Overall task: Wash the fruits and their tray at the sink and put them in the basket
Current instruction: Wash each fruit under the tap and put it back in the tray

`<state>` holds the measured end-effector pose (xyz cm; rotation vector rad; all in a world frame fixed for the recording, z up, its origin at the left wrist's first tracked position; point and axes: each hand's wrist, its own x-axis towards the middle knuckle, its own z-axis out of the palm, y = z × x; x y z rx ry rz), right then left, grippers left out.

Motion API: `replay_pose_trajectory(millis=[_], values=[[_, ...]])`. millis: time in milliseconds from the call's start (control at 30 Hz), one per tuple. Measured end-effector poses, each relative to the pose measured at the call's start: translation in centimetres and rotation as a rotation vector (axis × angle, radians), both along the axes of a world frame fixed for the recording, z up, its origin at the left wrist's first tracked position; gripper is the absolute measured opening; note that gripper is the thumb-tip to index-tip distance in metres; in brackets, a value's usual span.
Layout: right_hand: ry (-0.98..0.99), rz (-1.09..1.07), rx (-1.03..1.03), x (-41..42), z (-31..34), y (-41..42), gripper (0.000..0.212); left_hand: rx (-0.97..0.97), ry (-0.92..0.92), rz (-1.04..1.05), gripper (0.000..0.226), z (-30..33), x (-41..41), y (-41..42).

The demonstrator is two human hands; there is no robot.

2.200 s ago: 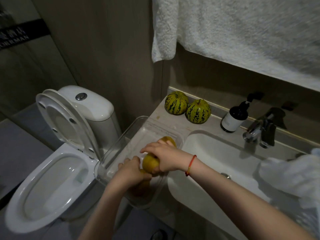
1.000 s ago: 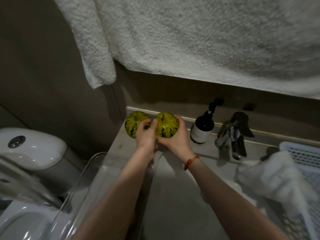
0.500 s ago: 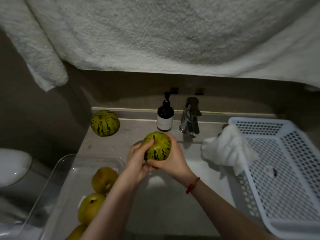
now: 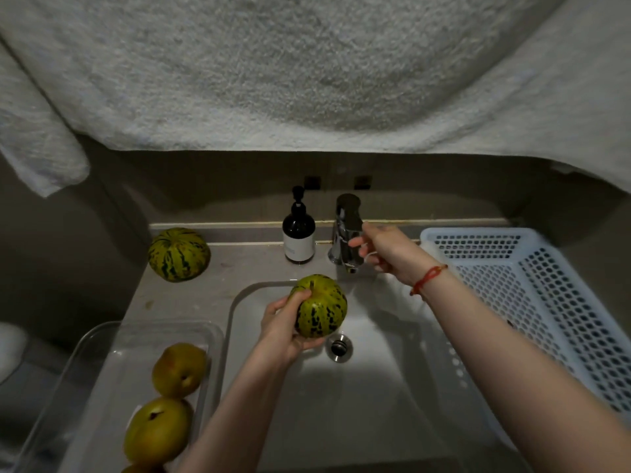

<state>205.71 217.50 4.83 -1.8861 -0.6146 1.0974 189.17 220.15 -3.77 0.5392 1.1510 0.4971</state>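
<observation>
Dim bathroom counter (image 4: 191, 295): over the white sink basin (image 4: 375, 387), the left hand (image 4: 286, 327) cups a green-striped round melon (image 4: 321, 310). Right hand (image 4: 386, 249), fingers loosely spread, touches the chrome faucet (image 4: 346, 230). Another striped melon (image 4: 178, 253) sits at the counter's back-left corner; yellow pears (image 4: 179, 368) lie in the clear plastic tray (image 4: 85, 363) on its left edge, white perforated basket (image 4: 546, 302) at right.

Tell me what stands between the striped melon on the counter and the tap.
A dark soap bottle stands between the melon and the tap, head view.

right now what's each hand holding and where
Left hand cups the striped melon by its left side and underside. Right hand holds nothing, at the faucet.
</observation>
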Motion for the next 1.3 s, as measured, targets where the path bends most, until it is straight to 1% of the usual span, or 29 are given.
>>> replay_pose_trajectory(millis=[100, 167, 367, 667, 733, 800, 867, 900, 967, 1033, 1067, 1133, 1200, 1233, 1300], values=[[0.155, -0.067, 0.058, -0.2, -0.3, 1.0, 0.044, -0.005, 0.005, -0.004, 0.054, -0.3, 0.3, -0.1], [0.212, -0.101, 0.092, -0.2, -0.3, 1.4, 0.042, 0.002, 0.011, -0.006, 0.054, -0.5, 0.5, -0.1], [0.217, -0.103, 0.17, 0.4, 0.6, 2.1, 0.041, -0.013, 0.008, -0.027, 0.052, -1.1, 1.1, 0.0], [0.234, -0.055, 0.172, 0.9, 0.7, 1.5, 0.043, -0.073, 0.013, -0.044, 0.054, -2.1, 2.4, 0.1], [0.195, -0.144, 0.222, 1.2, -0.2, 1.1, 0.044, -0.075, 0.021, -0.052, 0.054, -2.4, 2.8, 0.1], [0.055, -0.284, 0.229, 1.6, -2.2, 0.0, 0.041, -0.07, 0.022, -0.062, 0.053, -2.7, 3.1, 0.1], [-0.087, -0.36, 0.163, 1.4, -5.3, -1.6, 0.028, -0.048, 0.029, -0.086, 0.05, -3.1, 3.7, 0.1], [-0.086, -0.331, 0.122, 0.9, -6.9, -2.3, 0.021, -0.036, 0.033, -0.097, 0.048, -3.2, 4.1, 0.0], [0.023, -0.202, 0.082, -0.6, -9.4, -3.2, 0.024, -0.01, 0.049, -0.109, 0.041, -3.5, 4.9, -0.2], [0.114, -0.142, 0.092, -1.7, -10.8, -3.1, 0.019, 0.041, 0.062, -0.112, 0.035, -4.0, 5.6, -0.3], [0.123, -0.157, 0.096, -2.0, -11.3, -2.8, 0.021, 0.076, 0.062, -0.109, 0.033, -4.3, 5.9, -0.2], [0.146, -0.266, 0.07, -2.0, -12.5, -1.9, 0.033, 0.147, 0.057, -0.081, 0.028, -4.9, 6.3, 0.0], [0.164, -0.365, -0.027, -2.1, -13.3, -1.1, 0.042, 0.207, 0.022, -0.045, 0.015, -5.5, 6.5, 0.2], [0.211, -0.401, -0.063, -2.2, -13.4, -0.9, 0.046, 0.245, 0.003, -0.043, 0.012, -5.8, 6.6, 0.2], [0.399, -0.473, -0.069, -2.5, -13.1, -0.7, 0.051, 0.317, -0.013, -0.068, 0.019, -6.2, 6.6, 0.2]])
